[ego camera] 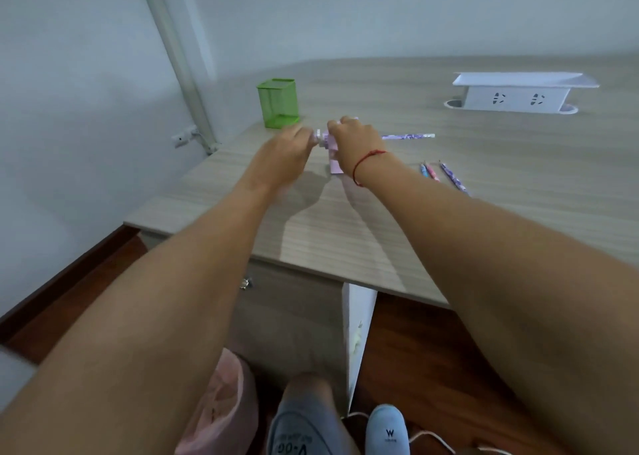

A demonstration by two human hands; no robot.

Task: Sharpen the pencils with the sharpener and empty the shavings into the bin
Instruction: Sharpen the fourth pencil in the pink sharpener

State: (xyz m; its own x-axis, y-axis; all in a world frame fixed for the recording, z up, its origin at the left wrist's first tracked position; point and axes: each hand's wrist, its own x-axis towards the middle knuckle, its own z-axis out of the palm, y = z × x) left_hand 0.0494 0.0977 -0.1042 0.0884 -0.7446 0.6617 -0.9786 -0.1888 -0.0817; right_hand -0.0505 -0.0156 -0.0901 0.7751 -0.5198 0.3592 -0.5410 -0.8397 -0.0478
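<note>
A pale purple crank sharpener (332,165) stands on the wooden desk (484,185), mostly hidden by my hands. My right hand (356,140) grips its top from above. My left hand (288,150), blurred, holds the white crank handle (320,135) on the sharpener's left side. A purple patterned pencil (408,136) sticks out of the sharpener to the right, lying level. Three more pencils (444,174) lie on the desk to the right of my right wrist. A pink bin (221,406) with a bag stands on the floor under the desk's near edge.
A green mesh pen holder (278,103) stands behind the sharpener at the left. A white socket box (518,93) sits at the far right of the desk. The wall is close on the left. My feet in slippers (385,430) are below.
</note>
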